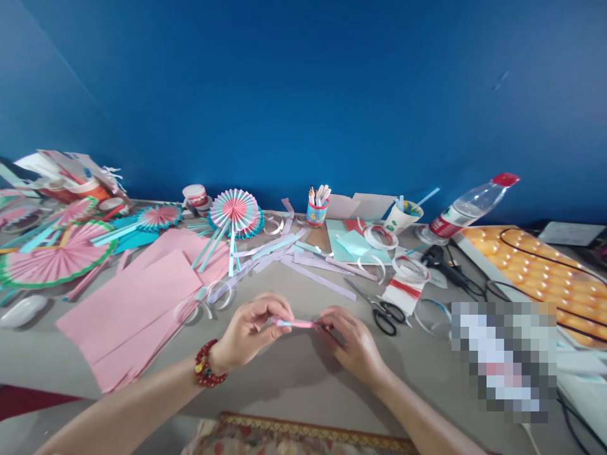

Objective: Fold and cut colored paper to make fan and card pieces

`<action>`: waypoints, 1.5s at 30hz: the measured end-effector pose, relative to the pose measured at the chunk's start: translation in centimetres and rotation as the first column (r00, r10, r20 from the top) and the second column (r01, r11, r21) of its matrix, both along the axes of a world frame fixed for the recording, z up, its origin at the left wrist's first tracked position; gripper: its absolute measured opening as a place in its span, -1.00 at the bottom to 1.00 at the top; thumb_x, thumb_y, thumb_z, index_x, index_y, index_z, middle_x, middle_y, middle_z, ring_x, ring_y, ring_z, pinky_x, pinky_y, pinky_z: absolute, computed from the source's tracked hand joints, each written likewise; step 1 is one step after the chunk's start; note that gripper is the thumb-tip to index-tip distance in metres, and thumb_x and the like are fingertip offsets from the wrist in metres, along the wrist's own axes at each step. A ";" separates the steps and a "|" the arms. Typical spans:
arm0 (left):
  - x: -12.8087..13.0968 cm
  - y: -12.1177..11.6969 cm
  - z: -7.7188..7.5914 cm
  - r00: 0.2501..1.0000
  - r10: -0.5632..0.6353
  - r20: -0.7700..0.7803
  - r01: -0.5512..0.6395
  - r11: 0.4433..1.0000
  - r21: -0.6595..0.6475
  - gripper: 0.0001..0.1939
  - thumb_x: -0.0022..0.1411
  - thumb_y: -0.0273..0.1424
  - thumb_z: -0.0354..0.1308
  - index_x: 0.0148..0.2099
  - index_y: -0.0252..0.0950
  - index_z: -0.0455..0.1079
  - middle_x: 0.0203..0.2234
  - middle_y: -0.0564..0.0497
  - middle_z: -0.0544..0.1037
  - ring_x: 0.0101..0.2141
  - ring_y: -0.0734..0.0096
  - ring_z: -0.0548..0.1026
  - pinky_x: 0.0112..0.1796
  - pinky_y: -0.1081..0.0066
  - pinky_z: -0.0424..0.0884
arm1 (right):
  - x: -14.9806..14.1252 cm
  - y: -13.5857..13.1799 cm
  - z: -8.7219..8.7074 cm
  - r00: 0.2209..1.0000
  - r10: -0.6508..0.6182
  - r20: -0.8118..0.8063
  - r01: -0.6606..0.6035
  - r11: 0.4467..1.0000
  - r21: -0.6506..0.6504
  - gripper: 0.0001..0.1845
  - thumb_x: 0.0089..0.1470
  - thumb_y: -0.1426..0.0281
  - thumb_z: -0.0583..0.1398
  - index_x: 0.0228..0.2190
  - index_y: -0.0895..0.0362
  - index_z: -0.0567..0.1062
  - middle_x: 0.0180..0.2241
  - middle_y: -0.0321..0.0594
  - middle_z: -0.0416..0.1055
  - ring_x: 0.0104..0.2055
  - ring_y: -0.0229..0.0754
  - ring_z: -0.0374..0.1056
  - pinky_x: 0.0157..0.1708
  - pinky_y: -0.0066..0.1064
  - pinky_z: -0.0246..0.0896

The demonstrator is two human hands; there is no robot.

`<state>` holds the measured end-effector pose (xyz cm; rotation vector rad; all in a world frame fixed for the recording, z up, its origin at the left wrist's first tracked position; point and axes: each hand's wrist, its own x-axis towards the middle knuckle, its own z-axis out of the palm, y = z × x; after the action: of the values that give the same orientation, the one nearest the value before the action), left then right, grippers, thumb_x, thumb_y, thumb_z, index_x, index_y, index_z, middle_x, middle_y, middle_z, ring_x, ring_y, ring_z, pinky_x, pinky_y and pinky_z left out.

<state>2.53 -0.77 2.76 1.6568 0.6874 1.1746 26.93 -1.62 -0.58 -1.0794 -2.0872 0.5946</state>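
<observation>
Between my two hands runs a thin folded pink paper strip (302,324) with a pale blue and lilac end on the left. My left hand (253,332), with a red bead bracelet (207,364) at its wrist, pinches that left end between thumb and fingers. The right end is gripped by the fingertips of my right hand (349,344), which partly hide it. Both hands are just above the grey table (303,385). To the right of my right hand lie black-handled scissors (385,319). Large pink paper sheets (137,303) spread out left of my left hand.
Pleated paper fans (234,212) stand and lie at the back and left. Lilac paper strips (322,278) are strewn mid-table. A pen cup (317,212), a plastic bottle (467,212) and a black glue gun (450,268) with cables sit further back. Yellow bubble-patterned material (535,272) lies right.
</observation>
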 end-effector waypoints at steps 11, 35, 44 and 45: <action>0.1 0.4 -1.6 0.987 0.159 0.005 -0.152 0.949 -0.277 -0.78 0.22 -0.25 0.24 -0.26 -0.33 0.44 -0.33 -0.05 0.52 -0.31 0.35 0.48 -0.27 0.43 0.41 | -0.3 -0.7 0.2 0.997 0.076 -0.027 -0.077 0.997 -0.018 -0.88 0.20 0.36 0.12 -0.32 0.09 0.45 -0.39 -0.19 0.48 -0.38 -0.22 0.38 -0.37 -0.44 0.27; 2.1 -1.2 -2.8 0.985 -0.067 -0.156 -0.009 0.895 -0.446 -0.69 0.32 -0.16 0.09 -0.27 -0.32 0.43 -0.39 -0.05 0.60 -0.39 0.35 0.51 -0.33 0.43 0.42 | 1.7 -0.9 1.3 0.972 -0.117 0.202 0.114 0.993 0.027 -0.81 0.20 0.24 0.16 -0.23 0.07 0.46 -0.27 -0.16 0.52 -0.25 -0.12 0.45 -0.26 -0.36 0.30; 1.4 -0.4 -2.3 0.995 -0.066 -0.078 0.019 0.871 -0.490 -0.75 0.30 -0.20 0.12 -0.22 -0.32 0.37 -0.35 -0.08 0.61 -0.38 0.38 0.53 -0.30 0.41 0.46 | 11.1 -0.8 0.1 0.610 -0.514 0.603 0.421 0.855 0.302 -0.70 0.22 0.22 0.02 -0.18 0.13 0.42 -0.25 -0.08 0.49 -0.29 0.02 0.46 -0.41 -0.27 0.28; 1.4 -0.3 -2.2 0.995 -0.064 -0.080 0.017 0.877 -0.481 -0.75 0.30 -0.20 0.12 -0.22 -0.32 0.37 -0.35 -0.07 0.61 -0.40 0.40 0.52 -0.30 0.41 0.45 | 11.2 -0.9 -0.1 0.605 -0.501 0.619 0.421 0.861 0.284 -0.71 0.22 0.24 0.01 -0.18 0.13 0.42 -0.25 -0.08 0.49 -0.32 0.00 0.47 -0.43 -0.29 0.27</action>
<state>3.96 -1.05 0.58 1.2992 0.9160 0.8112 38.09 -2.48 -0.71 -1.9004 -2.2206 -0.2359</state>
